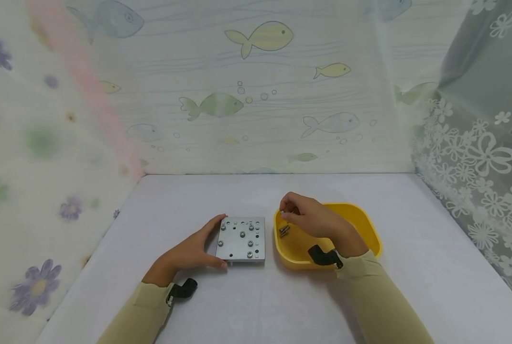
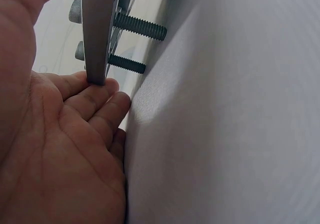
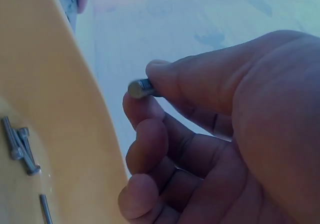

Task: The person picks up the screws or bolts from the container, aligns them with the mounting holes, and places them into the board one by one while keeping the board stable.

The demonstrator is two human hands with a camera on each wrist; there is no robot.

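A square metal plate (image 1: 236, 252) lies left of the basin, with several socket-head bolts set in its holes. In the left wrist view their dark threaded shanks (image 2: 140, 26) stick out below the plate toward the table. My left hand (image 1: 194, 250) grips the plate at its left side, fingers at the far corner and thumb at the near one. Above the left part of a yellow basin (image 1: 296, 263), my right hand (image 1: 309, 217) pinches a small bolt (image 3: 140, 88) between thumb and index finger. Its round end faces the wrist camera; the fingers cover the rest.
Several loose bolts (image 3: 22, 146) lie on the basin floor near its left wall. The white table (image 1: 187, 193) runs back to a fish-print curtain (image 1: 264, 138). A flowered curtain (image 1: 70, 208) hangs at the left and a lace-patterned one (image 1: 488, 157) at the right.
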